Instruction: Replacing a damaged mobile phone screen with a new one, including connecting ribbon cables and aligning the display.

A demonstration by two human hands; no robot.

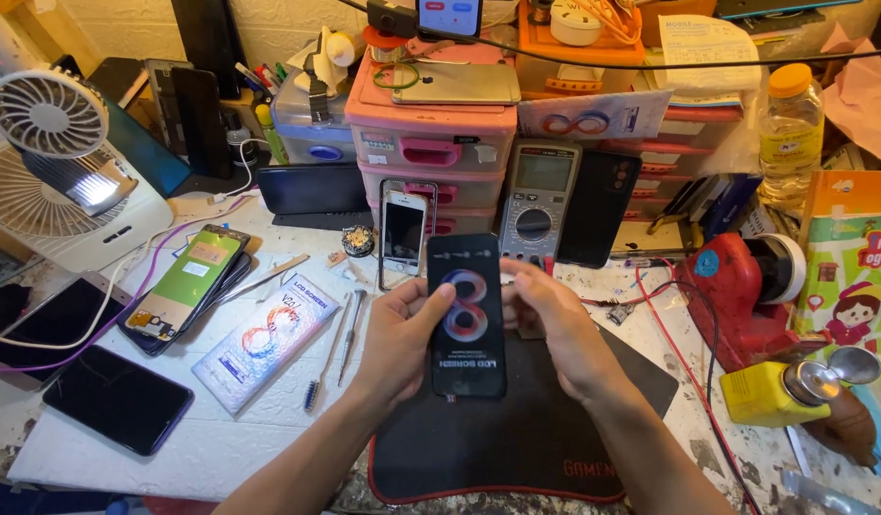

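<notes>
Item: black phone screen panel [466, 319], printed protective film on its face, held between both hands above the dark mat [517, 439] at the near middle of the worktop [221, 439].

Position: raised off the mat, centred between the 2 hands, touching both.

Long axis: running away from the wearer, near end low toward the mat, far end toward the pink drawer unit [431, 143]. Printed face turned up to the camera; lettering reads upside down from here, so top end probably nearest the wearer, though hard to confirm.

Left hand [397, 329]: closed on the panel's left long edge, thumb lying across the face near the upper half.

Right hand [555, 329]: at the right long edge, fingers curled toward the far corner; grip pinched narrow, exact contact partly hidden.

Nearer hand: neither, both equally on it.

Alongside, left: packaged screen in bubble wrap [267, 341], 2 slim tools [340, 339], opened phone with green back [183, 286].

Behind: multimeter [538, 200], white phone [403, 229].
</notes>
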